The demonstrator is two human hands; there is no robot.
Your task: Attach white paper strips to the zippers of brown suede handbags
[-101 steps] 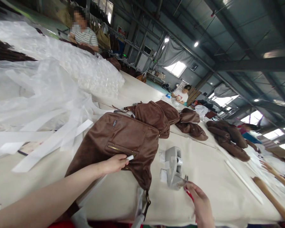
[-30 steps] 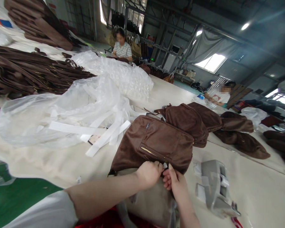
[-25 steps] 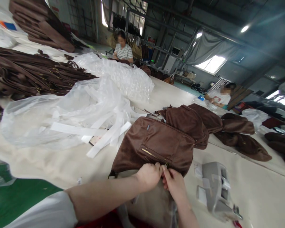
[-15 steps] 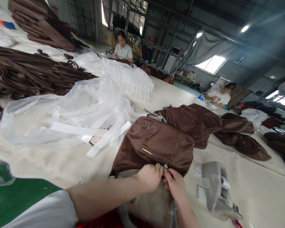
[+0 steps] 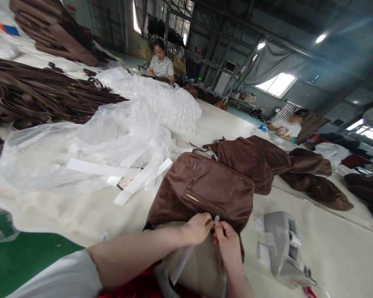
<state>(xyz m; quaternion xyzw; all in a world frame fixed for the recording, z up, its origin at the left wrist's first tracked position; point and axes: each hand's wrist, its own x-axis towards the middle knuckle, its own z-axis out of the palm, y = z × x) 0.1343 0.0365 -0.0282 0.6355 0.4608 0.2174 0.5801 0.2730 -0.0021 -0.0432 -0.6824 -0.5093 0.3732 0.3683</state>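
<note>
A brown bag (image 5: 217,178) with a small label and a brass zipper (image 5: 202,203) lies on the table in front of me. At the zipper's right end, its zipper pull (image 5: 217,217) has something white around it. My left hand (image 5: 200,228) is closed beside the pull, and a white strip (image 5: 182,263) hangs beneath it, apparently pinched in its fingers. My right hand (image 5: 228,240) is closed too, with thumb and forefinger pinching the white-covered pull. The fingertips of both hands almost meet. The bag's beige lining or backing (image 5: 202,269) hangs toward me below my wrists.
A grey tape dispenser (image 5: 282,248) stands at the right. Behind the bag lie more brown bags (image 5: 245,161). White strips (image 5: 143,182), clear plastic bags (image 5: 43,157) and a heap of brown straps (image 5: 43,95) cover the left. Two people (image 5: 161,66) sit farther back.
Both hands have shifted slightly at the zipper pull. The white strip now shows hanging under my left hand, and more of the pull is visible between the fingers.
</note>
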